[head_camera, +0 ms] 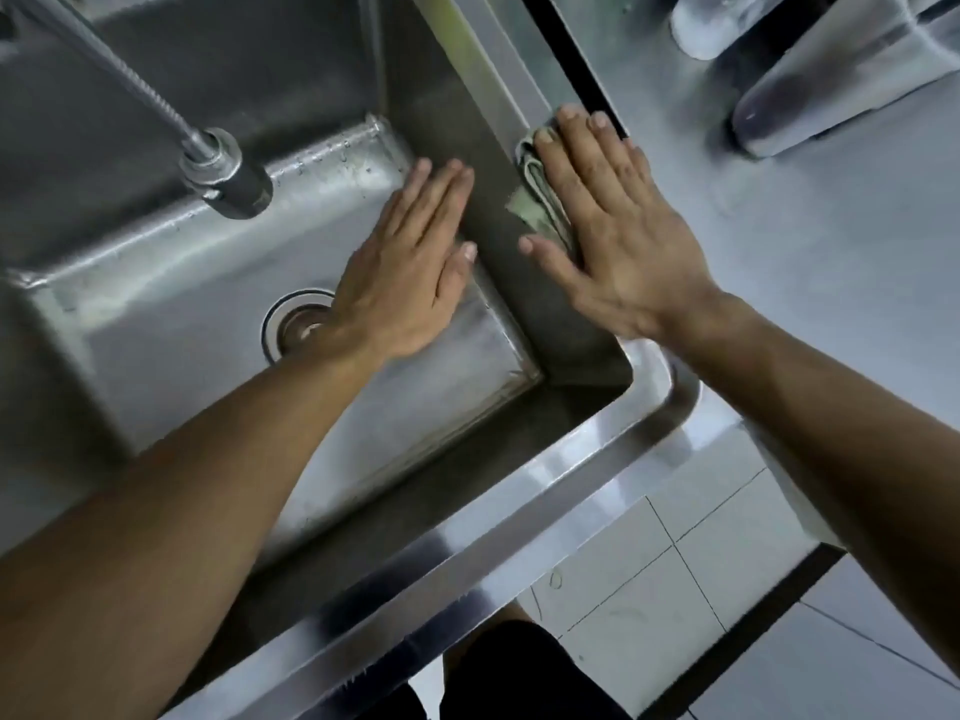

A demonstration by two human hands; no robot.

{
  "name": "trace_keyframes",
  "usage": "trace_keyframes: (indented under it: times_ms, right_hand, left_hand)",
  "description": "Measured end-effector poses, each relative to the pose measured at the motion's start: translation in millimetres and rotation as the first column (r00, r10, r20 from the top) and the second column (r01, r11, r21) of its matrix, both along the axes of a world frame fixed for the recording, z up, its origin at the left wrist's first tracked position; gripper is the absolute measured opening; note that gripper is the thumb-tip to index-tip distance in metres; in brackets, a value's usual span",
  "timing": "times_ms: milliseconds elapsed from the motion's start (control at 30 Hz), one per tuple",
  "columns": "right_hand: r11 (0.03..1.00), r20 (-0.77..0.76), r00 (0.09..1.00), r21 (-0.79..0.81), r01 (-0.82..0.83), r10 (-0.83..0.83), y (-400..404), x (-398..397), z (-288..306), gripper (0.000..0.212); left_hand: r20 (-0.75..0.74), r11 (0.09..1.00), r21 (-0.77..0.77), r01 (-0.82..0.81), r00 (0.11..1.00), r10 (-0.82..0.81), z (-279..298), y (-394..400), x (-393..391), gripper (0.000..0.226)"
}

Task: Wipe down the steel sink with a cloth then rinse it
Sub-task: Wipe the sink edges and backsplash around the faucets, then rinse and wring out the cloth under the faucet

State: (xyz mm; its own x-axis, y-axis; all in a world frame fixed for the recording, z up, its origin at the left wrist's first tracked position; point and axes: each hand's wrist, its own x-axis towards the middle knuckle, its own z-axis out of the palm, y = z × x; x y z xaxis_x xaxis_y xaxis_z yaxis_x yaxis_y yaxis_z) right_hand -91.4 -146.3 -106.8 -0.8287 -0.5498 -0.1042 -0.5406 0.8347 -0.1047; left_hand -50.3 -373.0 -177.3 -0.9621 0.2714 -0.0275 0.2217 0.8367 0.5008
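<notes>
A deep steel sink (171, 262) fills the left of the view, with a round drain (291, 324) in its floor. My right hand (618, 236) lies flat with straight fingers on a folded greenish cloth (537, 200), pressing it onto the sink's right rim. The cloth's edge hangs a little over the inner wall. My left hand (410, 272) is held flat with straight fingers inside the basin, beside the right inner wall, and holds nothing.
A flexible spray faucet (228, 171) hangs over the basin at the upper left. A steel counter (810, 241) spreads to the right, with steel containers (831, 90) at its far end. Tiled floor (675, 574) shows below the sink's front edge.
</notes>
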Motion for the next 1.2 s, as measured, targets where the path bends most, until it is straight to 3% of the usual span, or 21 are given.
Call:
trace_keyframes:
  times_ms: [100, 167, 233, 300, 400, 500, 600, 667, 767, 867, 1033, 1133, 1200]
  right_hand:
    - [0.984, 0.090, 0.983, -0.100, -0.150, 0.159, -19, -25, 7, 0.064]
    - [0.956, 0.100, 0.960, -0.164, -0.244, 0.262, -37, -33, 8, 0.058]
    - [0.932, 0.166, 0.925, -0.189, -0.310, 0.341, -64, -30, 9, 0.056]
    - [0.920, 0.321, 0.865, -0.199, -0.337, 0.386, -93, -19, 7, 0.052]
    - [0.943, 0.589, 0.739, -0.250, -0.219, 0.328, -122, 1, -4, 0.043]
    - [0.934, 0.676, 0.668, -0.346, -0.085, 0.311, -141, 17, -21, 0.041]
    - [0.929, 0.707, 0.633, -0.366, -0.055, 0.317, -156, 19, -27, 0.042]
    - [0.938, 0.737, 0.608, -0.346, -0.035, 0.295, -163, 15, -26, 0.044]
    - [0.930, 0.681, 0.655, -0.353, -0.099, 0.328, -171, 10, -21, 0.046]
    - [0.920, 0.632, 0.677, -0.338, -0.198, 0.378, -177, 8, -16, 0.046]
    - [0.798, 0.389, 0.697, -0.315, -0.514, 0.603, -180, 9, -14, 0.062]
    - [0.766, 0.307, 0.705, -0.337, -0.547, 0.639, -181, 0, -12, 0.060]
    - [0.725, 0.239, 0.691, -0.339, -0.599, 0.682, -182, -5, -12, 0.053]
  left_hand:
    - [0.156, 0.995, 0.065, -0.075, 0.986, 0.064, -28, -30, 47, 0.051]
    - [0.315, 0.967, 0.030, -0.253, 0.920, 0.231, -31, -56, 75, 0.040]
    - [0.417, 0.878, -0.037, -0.477, 0.791, 0.447, -29, -82, 90, 0.034]
    - [0.443, 0.724, 0.048, -0.688, 0.664, 0.602, -14, -107, 95, 0.037]
    - [0.434, 0.470, 0.276, -0.838, 0.545, 0.718, 11, -139, 78, 0.028]
    - [0.348, 0.291, 0.428, -0.856, 0.453, 0.821, 44, -160, 42, 0.021]
    - [0.246, 0.265, 0.446, -0.855, 0.402, 0.882, 72, -167, 11, 0.044]
    - [0.178, 0.344, 0.359, -0.868, 0.425, 0.887, 85, -167, -5, 0.049]
    - [0.113, 0.423, 0.172, -0.890, 0.444, 0.889, 98, -163, -23, 0.054]
    - [0.050, 0.371, 0.109, -0.922, 0.377, 0.925, 97, -169, -31, 0.055]
    - [0.379, 0.183, 0.321, -0.929, 0.303, 0.874, 92, -188, -42, 0.059]
    - [0.407, 0.200, 0.334, -0.921, 0.332, 0.851, 94, -184, -33, 0.060]
    - [0.535, 0.131, 0.361, -0.923, 0.320, 0.782, 98, -182, -28, 0.064]
